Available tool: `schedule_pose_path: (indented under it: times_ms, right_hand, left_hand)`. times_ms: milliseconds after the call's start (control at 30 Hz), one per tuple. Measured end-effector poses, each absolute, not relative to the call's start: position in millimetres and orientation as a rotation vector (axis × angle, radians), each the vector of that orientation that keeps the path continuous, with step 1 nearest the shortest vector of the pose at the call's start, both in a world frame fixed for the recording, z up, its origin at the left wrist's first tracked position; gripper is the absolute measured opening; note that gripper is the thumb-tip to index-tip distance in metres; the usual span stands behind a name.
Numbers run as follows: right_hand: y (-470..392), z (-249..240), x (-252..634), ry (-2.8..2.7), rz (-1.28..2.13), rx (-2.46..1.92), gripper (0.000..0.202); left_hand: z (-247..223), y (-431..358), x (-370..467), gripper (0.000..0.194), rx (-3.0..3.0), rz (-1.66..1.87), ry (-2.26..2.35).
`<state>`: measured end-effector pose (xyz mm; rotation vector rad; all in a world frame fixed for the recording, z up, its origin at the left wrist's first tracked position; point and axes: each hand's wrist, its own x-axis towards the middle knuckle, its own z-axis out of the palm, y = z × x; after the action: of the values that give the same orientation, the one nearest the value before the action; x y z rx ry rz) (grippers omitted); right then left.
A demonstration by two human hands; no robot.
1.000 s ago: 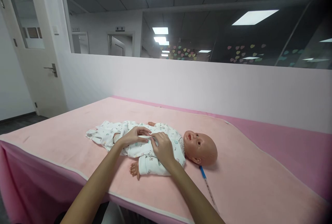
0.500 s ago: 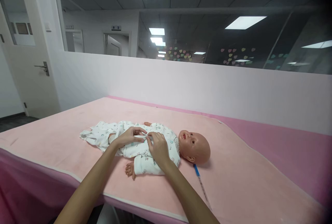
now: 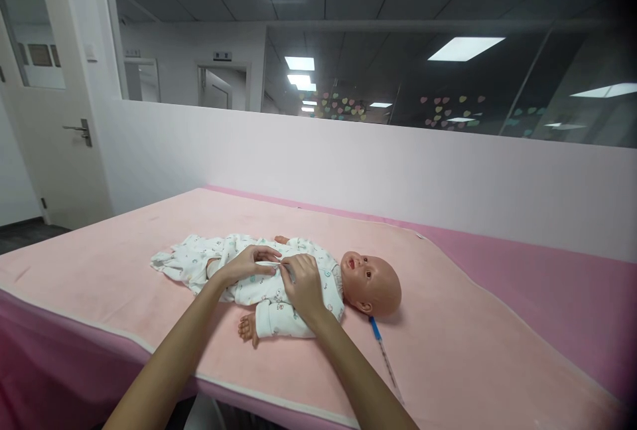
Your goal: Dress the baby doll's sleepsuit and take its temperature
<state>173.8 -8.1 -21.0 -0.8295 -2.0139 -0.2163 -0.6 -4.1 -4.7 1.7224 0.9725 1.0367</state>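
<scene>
A baby doll [image 3: 374, 284] lies on its back across the table, head to the right, dressed in a white patterned romper [image 3: 283, 317]. Over the doll's belly, my left hand [image 3: 249, 265] pinches the front of the romper between thumb and fingers. Just to its right, my right hand [image 3: 302, 284] grips the same cloth at the chest, fingertips close to those of the left. A small fold of fabric is raised between them. What fastening lies under the fingertips is too small to make out. The doll's near arm rests below my right hand.
Beside the doll's head lies a thin glass thermometer-like stick [image 3: 385, 357] with a blue end. A peach cloth [image 3: 462, 344] covers the table over a pink layer. Behind stands a white half wall [image 3: 398, 171] with glass above; a door [image 3: 60, 118] is at left.
Both hands keep their hold on the romper with barely any finger movement. The whole view has shifted slightly; the doll and the stick lie as before.
</scene>
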Motion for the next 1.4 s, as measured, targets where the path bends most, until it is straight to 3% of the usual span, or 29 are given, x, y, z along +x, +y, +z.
schedule_pose_path:
  times_ms: [600,1167,1400]
  right_hand:
    - [-7.5,-24.5,171.1,-2.025,-0.3,-0.946,0.014]
    - [-7.4,-24.8,171.8,-2.053,-0.191,-0.931,0.005]
    - [-9.0,-23.4,172.6,-2.101,-0.145,-0.89,0.012]
  left_hand:
    - [0.4,-6.5,1.3,0.026,1.751,0.991,0.933]
    - [-4.2,-3.9,-1.0,0.036,1.843,0.954,0.922]
    - [-5.9,-2.5,-2.6,0.037,1.845,0.96,0.902]
